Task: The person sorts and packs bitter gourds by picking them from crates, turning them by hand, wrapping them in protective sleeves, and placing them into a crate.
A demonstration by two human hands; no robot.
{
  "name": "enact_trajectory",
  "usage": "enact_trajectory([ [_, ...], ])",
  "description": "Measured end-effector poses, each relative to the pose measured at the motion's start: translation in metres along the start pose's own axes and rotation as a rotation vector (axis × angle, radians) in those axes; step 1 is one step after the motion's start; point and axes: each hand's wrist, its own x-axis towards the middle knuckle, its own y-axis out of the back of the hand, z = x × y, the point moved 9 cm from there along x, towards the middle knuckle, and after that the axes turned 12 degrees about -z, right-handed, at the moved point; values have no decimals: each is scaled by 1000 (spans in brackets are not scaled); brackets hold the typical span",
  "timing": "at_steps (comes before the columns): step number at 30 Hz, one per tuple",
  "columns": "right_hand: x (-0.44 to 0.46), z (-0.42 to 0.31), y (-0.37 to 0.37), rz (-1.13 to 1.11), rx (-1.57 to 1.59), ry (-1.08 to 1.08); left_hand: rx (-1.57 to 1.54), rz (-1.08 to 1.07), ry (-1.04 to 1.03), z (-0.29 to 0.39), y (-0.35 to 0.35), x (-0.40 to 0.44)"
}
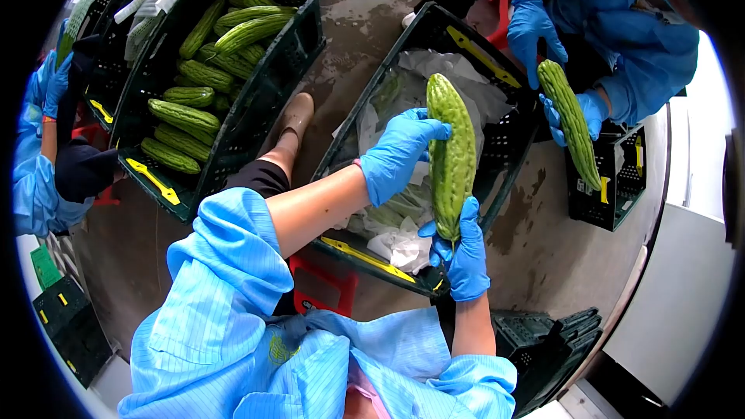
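Note:
A light green, bumpy bitter melon (450, 155) stands nearly upright in front of me, over a dark green crate (372, 257) lined with crumpled white plastic and paper. My right hand (468, 252), in a blue glove, grips its lower end, fingers wrapped round the tip. Against the melon's left side, above the middle, my gloved left hand (400, 154) is closed, thumb and finger pressed on the skin. Some fingertips of the left hand are hidden. Inside the crate, pale green shapes show dimly through the lining.
On the left stands a crate (299, 70) holding several bitter melons (186, 118). Across from me, a co-worker's blue-gloved hands (535, 35) hold another bitter melon (573, 124). Another person (46, 147) works at far left. Folded crates (547, 349) lie at lower right, a red stool (326, 287) below.

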Motion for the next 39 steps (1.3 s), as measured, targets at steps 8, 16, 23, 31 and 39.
enact_trajectory([
  [8, 0, -2, -6, -10, 11, 28, -82, 85, -10, -6, 9, 4],
  [16, 1, 8, -2, -70, 141, -33, -299, 13, 60, -22, 11, 5],
  [23, 4, 10, -2, -108, 276, -74, -260, -54, 84, -19, 2, 5],
  [31, 3, 4, -7, -34, 42, 14, -26, -13, 3, -4, 3, 0],
  [39, 3, 8, -14, -21, -33, 19, -12, 88, -32, 4, 5, -3],
])
